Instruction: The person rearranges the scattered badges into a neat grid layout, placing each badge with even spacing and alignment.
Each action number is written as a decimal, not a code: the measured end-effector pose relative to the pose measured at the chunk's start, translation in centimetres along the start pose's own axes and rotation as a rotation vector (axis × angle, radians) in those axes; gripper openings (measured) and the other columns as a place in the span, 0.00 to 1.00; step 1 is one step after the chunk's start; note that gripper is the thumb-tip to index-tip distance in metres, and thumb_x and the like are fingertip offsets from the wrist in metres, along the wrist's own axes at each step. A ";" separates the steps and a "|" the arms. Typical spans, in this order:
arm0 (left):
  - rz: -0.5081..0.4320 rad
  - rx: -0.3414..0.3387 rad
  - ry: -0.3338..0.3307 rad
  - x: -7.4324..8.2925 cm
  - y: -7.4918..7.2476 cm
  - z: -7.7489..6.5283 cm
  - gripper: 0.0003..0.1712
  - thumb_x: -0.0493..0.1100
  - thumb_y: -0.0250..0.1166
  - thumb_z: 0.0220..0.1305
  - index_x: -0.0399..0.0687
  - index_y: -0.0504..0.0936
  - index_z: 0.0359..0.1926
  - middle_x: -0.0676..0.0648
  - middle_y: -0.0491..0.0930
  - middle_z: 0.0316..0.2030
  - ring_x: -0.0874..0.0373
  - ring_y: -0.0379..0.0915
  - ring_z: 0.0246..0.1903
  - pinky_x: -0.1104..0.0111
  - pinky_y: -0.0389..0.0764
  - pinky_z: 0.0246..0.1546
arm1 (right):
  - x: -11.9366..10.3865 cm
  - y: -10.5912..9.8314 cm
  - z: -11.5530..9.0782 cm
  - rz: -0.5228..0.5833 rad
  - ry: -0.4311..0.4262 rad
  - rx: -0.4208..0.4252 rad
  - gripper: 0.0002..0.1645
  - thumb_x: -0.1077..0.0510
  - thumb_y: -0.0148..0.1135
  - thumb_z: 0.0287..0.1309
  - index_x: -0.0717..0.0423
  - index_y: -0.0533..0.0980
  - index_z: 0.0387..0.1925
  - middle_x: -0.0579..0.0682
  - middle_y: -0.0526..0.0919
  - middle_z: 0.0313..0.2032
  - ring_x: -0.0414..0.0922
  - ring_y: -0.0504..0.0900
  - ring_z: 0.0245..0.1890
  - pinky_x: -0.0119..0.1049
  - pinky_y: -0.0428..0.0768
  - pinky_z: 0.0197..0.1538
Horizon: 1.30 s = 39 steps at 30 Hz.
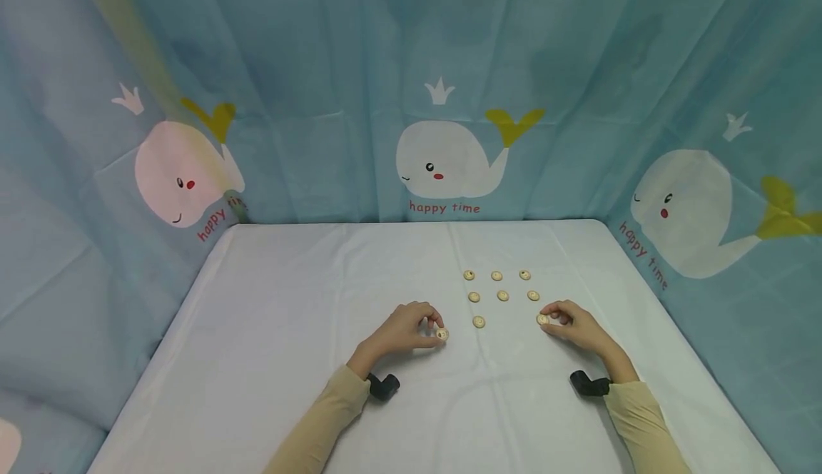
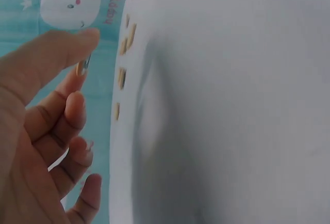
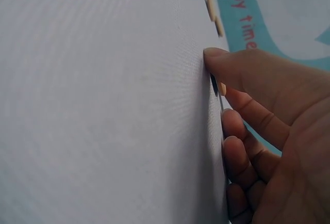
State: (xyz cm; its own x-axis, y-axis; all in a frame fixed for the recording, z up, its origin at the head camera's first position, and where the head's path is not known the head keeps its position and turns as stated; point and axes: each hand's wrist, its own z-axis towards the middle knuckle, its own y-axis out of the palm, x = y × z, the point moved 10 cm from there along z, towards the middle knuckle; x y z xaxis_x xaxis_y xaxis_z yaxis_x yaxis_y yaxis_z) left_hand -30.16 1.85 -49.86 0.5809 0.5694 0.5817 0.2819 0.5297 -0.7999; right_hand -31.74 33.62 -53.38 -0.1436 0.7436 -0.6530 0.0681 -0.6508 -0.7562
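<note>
My left hand [image 1: 406, 328] pinches a small round wooden disc [image 1: 442, 334] with dark markings between thumb and index finger. In the left wrist view that disc [image 2: 81, 69] is seen edge-on, raised above the table. My right hand [image 1: 578, 328] holds another wooden disc [image 1: 542, 319] by its edges, thumb on the near side, low at the white cloth. In the right wrist view the thumb partly hides this disc [image 3: 222, 89]. Between the hands lies a single disc [image 1: 478, 322]. Behind it are two rows of similar discs, including a middle one [image 1: 503, 295] and a back one [image 1: 496, 275].
A white cloth covers the table [image 1: 270, 331]. Blue curtains [image 1: 308, 103] printed with whales stand along its back and both sides. Each wrist carries a black camera mount, one at the left wrist [image 1: 384, 387] and one at the right wrist [image 1: 587, 384].
</note>
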 end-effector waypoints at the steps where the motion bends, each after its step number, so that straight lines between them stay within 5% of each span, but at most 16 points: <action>1: 0.008 0.008 -0.003 0.1 0.1 0.2 0.12 0.55 0.69 0.51 0.62 0.79 0.35 0.58 0.75 0.30 0.63 0.66 0.31 0.68 0.63 0.37 | -0.2 0.0 0.0 -0.002 -0.006 -0.002 0.20 0.50 0.69 0.48 0.56 0.77 0.41 0.48 0.72 0.33 0.42 0.65 0.31 0.33 0.66 0.35; 12: 0.025 0.108 -0.075 1.6 1.4 2.8 0.12 0.56 0.70 0.50 0.61 0.80 0.35 0.57 0.74 0.28 0.65 0.63 0.30 0.67 0.61 0.38 | -0.5 0.2 0.2 0.000 -0.013 -0.010 0.20 0.50 0.69 0.49 0.56 0.77 0.41 0.48 0.72 0.34 0.41 0.65 0.31 0.33 0.66 0.35; 27: 0.088 0.145 -0.104 4.0 3.1 6.5 0.12 0.56 0.69 0.51 0.60 0.81 0.35 0.57 0.74 0.29 0.65 0.62 0.30 0.67 0.61 0.37 | -0.5 0.0 0.1 -0.004 -0.007 -0.002 0.20 0.50 0.69 0.49 0.57 0.78 0.41 0.48 0.72 0.34 0.40 0.65 0.31 0.33 0.66 0.34; 39: 0.245 0.139 -0.187 4.9 5.5 8.8 0.13 0.62 0.67 0.50 0.64 0.83 0.33 0.61 0.70 0.26 0.66 0.62 0.30 0.66 0.61 0.38 | -0.1 0.0 0.0 0.017 0.000 0.004 0.20 0.50 0.69 0.48 0.55 0.78 0.42 0.48 0.73 0.34 0.41 0.65 0.32 0.33 0.66 0.36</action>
State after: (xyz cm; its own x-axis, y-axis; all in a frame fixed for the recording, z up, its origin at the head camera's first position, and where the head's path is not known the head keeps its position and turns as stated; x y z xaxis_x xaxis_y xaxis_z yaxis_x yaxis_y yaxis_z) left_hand -32.49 13.12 -50.11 0.4650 0.7886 0.4022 0.0371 0.4366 -0.8989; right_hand -31.77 33.55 -53.36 -0.1424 0.7323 -0.6660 0.0661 -0.6643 -0.7446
